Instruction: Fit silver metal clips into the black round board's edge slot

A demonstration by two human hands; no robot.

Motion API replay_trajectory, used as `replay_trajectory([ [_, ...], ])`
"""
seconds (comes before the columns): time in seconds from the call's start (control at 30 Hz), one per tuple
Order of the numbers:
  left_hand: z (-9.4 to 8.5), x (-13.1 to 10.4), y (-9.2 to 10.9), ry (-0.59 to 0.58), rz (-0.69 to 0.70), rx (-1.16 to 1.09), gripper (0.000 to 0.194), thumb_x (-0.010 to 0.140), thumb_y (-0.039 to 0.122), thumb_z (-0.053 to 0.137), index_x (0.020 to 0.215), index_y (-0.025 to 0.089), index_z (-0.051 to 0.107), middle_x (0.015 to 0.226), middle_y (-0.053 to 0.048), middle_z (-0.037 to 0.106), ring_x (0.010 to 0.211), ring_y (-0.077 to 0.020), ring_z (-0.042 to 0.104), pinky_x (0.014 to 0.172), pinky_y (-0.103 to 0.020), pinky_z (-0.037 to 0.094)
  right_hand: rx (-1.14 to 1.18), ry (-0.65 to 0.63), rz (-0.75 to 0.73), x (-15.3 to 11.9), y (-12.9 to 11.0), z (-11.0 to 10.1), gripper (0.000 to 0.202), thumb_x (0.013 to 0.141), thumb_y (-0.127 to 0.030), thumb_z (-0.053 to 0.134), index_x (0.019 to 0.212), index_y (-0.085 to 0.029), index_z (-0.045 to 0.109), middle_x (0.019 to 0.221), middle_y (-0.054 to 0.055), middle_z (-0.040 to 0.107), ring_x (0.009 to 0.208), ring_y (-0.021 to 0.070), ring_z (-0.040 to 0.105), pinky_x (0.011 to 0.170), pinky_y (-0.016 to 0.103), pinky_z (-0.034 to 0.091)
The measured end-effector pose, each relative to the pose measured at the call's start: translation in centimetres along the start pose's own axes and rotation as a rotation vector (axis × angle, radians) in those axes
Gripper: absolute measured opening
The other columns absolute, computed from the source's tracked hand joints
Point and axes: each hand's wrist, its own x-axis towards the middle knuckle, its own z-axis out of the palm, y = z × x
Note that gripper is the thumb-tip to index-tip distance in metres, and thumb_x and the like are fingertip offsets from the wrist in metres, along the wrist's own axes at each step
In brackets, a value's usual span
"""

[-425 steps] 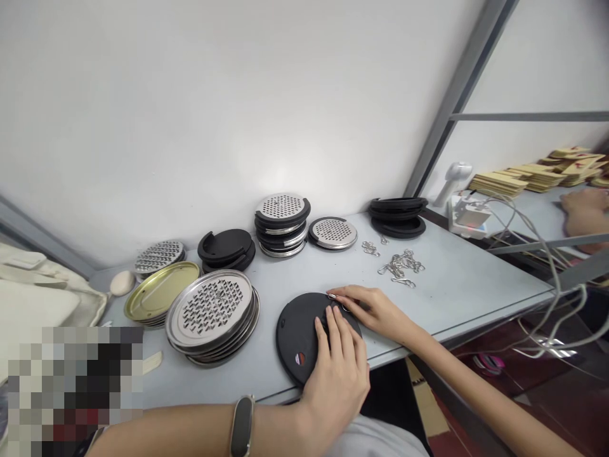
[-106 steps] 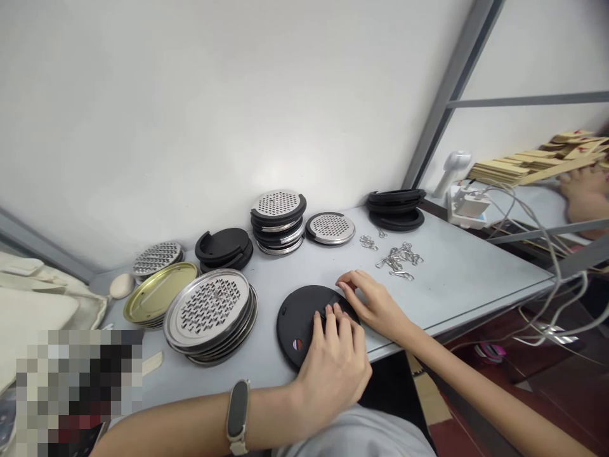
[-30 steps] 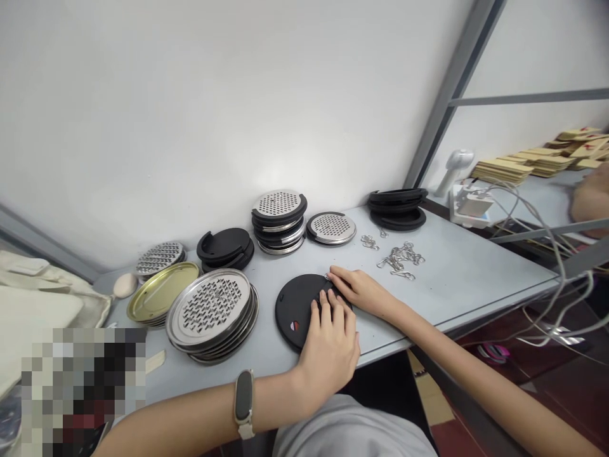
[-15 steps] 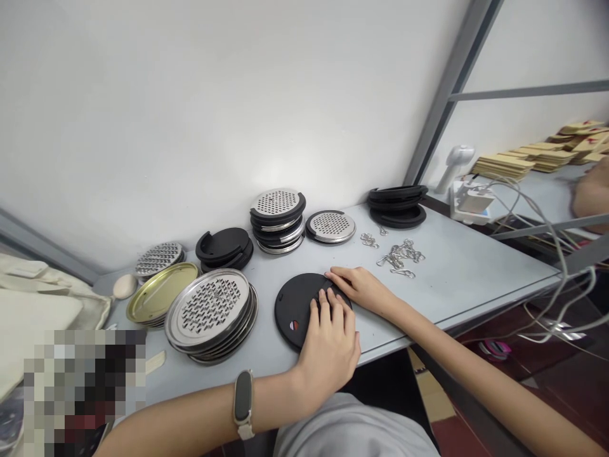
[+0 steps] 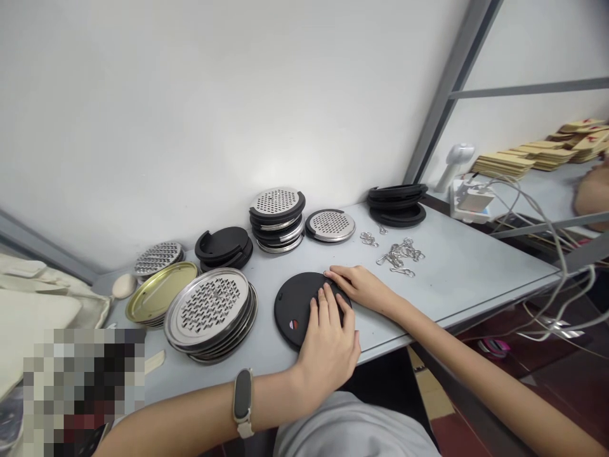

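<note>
A round black disc with a small red and white mark lies near the table's front edge. My left hand, below a wrist band, rests on its right part, fingers spread over the surface. My right hand touches the disc's upper right rim with its fingertips; its other fingers are bent and partly hidden. Left of the disc is a stack of round metal grater plates. Behind it stand a stack of black-rimmed graters and a single one. Metal clips lie to the right.
Gold-coloured lids, black holders and another grater stand at the left. More black rings are at the back right. Beyond the frame post are cables, a power strip, wooden pieces and part of another person's arm.
The fingers of my left hand have shifted slightly on the disc, one now set apart from the others. My right hand has hardly moved.
</note>
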Motion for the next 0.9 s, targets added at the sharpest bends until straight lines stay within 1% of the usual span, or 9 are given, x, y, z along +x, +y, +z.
replay_trajectory([
  [0.2,-0.14,0.0,-0.07,-0.011,0.013,0.02,0.054,0.087,0.034,0.04,0.129,-0.001,0.039,0.135,-0.03,0.039,0.127,-0.0368,0.037,0.099,-0.045,0.036,0.037,-0.041,-0.04,-0.11,0.06,-0.53,0.036,0.097,-0.036,0.031,0.071,-0.02,0.051,0.061,-0.001,0.056,0.053,0.0124,0.048,0.056,0.023,0.034],
  [0.33,-0.15,-0.04,-0.07,-0.012,0.016,0.03,0.054,0.086,0.033,0.04,0.128,-0.001,0.039,0.134,-0.03,0.04,0.126,-0.0368,0.038,0.098,-0.045,0.036,0.04,-0.051,-0.054,-0.13,0.01,-0.64,0.036,0.097,-0.035,0.031,0.07,-0.02,0.05,0.06,-0.001,0.055,0.052,0.012,0.048,0.056,0.023,0.034],
  [0.5,-0.18,-0.03,-0.12,-0.003,0.019,0.052,0.054,0.086,0.033,0.039,0.128,-0.001,0.039,0.133,-0.029,0.042,0.125,-0.0365,0.04,0.098,-0.044,0.036,0.045,-0.048,-0.065,-0.14,-0.05,-0.79,0.035,0.097,-0.034,0.032,0.071,-0.02,0.052,0.061,-0.001,0.056,0.053,0.0119,0.049,0.057,0.022,0.034],
  [0.9,-0.32,0.02,-0.17,-0.006,0.02,0.048,0.054,0.086,0.033,0.04,0.128,0.0,0.04,0.132,-0.028,0.043,0.124,-0.0366,0.04,0.097,-0.044,0.037,-0.014,-0.079,-0.088,-0.14,0.12,-0.88,0.036,0.097,-0.034,0.03,0.07,-0.02,0.05,0.057,-0.002,0.053,0.05,0.0109,0.046,0.056,0.022,0.033],
])
